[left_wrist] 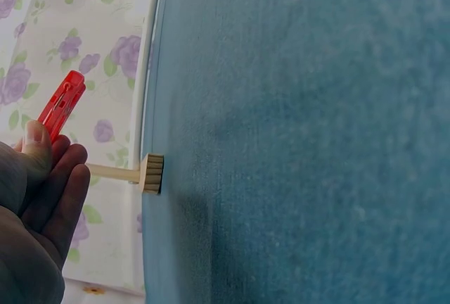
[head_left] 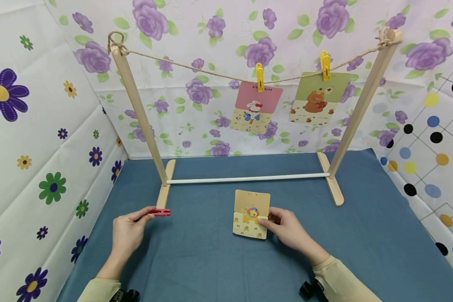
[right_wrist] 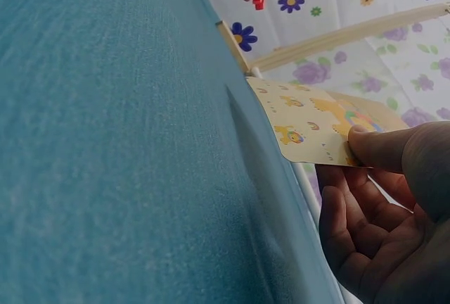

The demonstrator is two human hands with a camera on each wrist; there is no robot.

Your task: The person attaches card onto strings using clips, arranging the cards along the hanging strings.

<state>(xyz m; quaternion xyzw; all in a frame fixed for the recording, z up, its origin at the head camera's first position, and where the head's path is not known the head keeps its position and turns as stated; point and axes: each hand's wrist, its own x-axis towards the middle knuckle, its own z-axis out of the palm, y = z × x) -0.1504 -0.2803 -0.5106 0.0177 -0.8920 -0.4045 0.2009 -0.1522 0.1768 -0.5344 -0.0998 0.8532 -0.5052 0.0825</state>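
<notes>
Between thumb and fingers my left hand (head_left: pixel 130 230) pinches a red clothespin (head_left: pixel 161 212), which overlaps the front of the rack's left foot in the head view. The left wrist view shows the clothespin (left_wrist: pixel 63 103) pointing up from the fingertips. My right hand (head_left: pixel 287 228) holds a yellow lion card (head_left: pixel 251 214) by its right edge, thumb on the printed face. In the right wrist view the card (right_wrist: pixel 309 121) is tilted above the blue cloth. A pink card (head_left: pixel 254 109) and a green bear card (head_left: pixel 318 98) hang from the rope, each under a yellow clothespin (head_left: pixel 259 77).
The wooden rack has a left post (head_left: pixel 137 111), a right post (head_left: pixel 364 100) and a white bar (head_left: pixel 249 179) low between them. A sagging rope (head_left: pixel 185 66) joins the post tops. Blue cloth (head_left: pixel 196 260) covers the table; patterned sheets stand behind and at both sides.
</notes>
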